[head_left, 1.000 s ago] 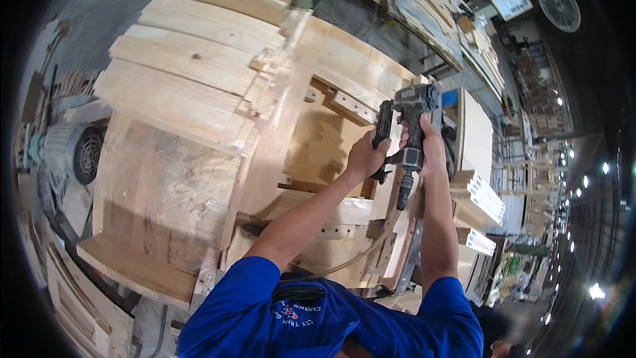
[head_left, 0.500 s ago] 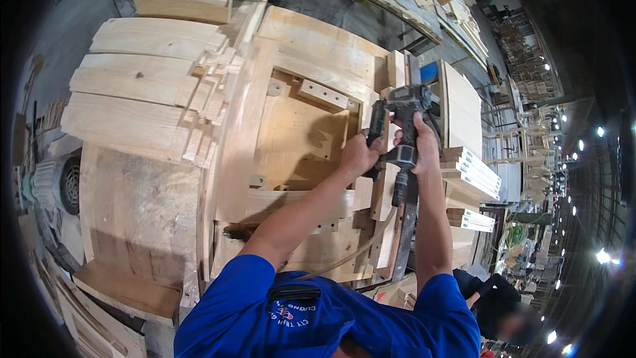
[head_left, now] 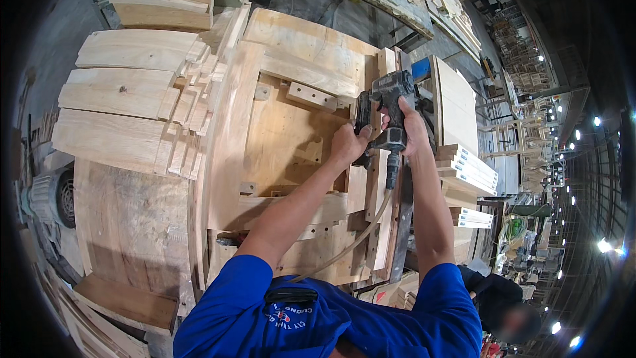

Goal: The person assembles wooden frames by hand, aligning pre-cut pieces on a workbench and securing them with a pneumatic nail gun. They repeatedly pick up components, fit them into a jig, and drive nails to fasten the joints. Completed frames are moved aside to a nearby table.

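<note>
A black pneumatic nail gun [head_left: 394, 86] is held over the right side of a wooden frame [head_left: 225, 159]. Its handle is wrapped by my right hand [head_left: 415, 131]. My left hand [head_left: 350, 143] grips the magazine side of the nail gun, its fingers partly hidden behind the tool. From the bottom of the handle a tan air hose [head_left: 371, 235] runs back toward my waist. Below the tool lies a light wooden strip [head_left: 377, 189] along the frame's edge. A small block with holes [head_left: 311, 97] sits inside the frame's upper part.
Curved wooden boards [head_left: 119, 86] are stacked at the left. A board stack [head_left: 457, 103] and white-edged pieces [head_left: 470, 176] stand at the right, beside a dark metal rail [head_left: 401, 225]. A motor [head_left: 53, 195] is at far left. A person in dark clothes [head_left: 493, 298] is at lower right.
My view has shifted slightly, so the bench and boards appear further left. Both hands stay on the nail gun, which appears slightly higher and further left in view.
</note>
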Motion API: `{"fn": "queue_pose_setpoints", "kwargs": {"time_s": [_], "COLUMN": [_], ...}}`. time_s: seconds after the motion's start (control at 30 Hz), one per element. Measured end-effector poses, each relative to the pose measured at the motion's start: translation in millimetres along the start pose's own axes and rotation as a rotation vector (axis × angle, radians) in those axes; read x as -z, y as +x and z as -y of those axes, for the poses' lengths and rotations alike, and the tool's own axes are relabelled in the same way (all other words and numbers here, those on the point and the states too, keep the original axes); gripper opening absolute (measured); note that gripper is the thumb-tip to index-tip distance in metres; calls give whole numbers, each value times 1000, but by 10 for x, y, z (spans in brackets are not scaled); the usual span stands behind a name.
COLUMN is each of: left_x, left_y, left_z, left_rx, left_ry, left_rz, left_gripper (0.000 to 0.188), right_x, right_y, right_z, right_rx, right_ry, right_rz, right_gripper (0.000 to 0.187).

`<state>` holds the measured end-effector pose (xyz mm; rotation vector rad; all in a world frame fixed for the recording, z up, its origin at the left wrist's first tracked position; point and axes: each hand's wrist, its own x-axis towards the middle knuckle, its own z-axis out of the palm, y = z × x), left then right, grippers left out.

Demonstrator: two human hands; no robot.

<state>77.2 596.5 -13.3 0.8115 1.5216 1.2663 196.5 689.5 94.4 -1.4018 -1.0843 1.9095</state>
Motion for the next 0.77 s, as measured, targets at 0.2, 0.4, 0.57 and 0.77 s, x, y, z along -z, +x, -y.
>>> {"fn": "queue_pose_setpoints", "kwargs": {"time_s": [0.2, 0.4, 0.57, 0.77], "left_x": [-59, -188, -165, -182], "left_y": [-251, -1299, -2207, -2486], "left_z": [-29, 260, 443, 724], "left_rx": [-49, -23, 52, 180], "left_ry": [2, -55, -198, -31], "left_rz": [1, 119, 258, 343], "left_gripper": [40, 56, 50, 53], "right_x": [31, 50, 159, 196], "right_y": [-355, -1541, -2310, -2524], "right_z": [-32, -410, -854, -1125], "right_rx": [26, 102, -12, -28], "right_ry": [-62, -239, -343, -353], "right_rz": [-65, -31, -43, -4], "right_gripper": [48, 44, 39, 39]}}
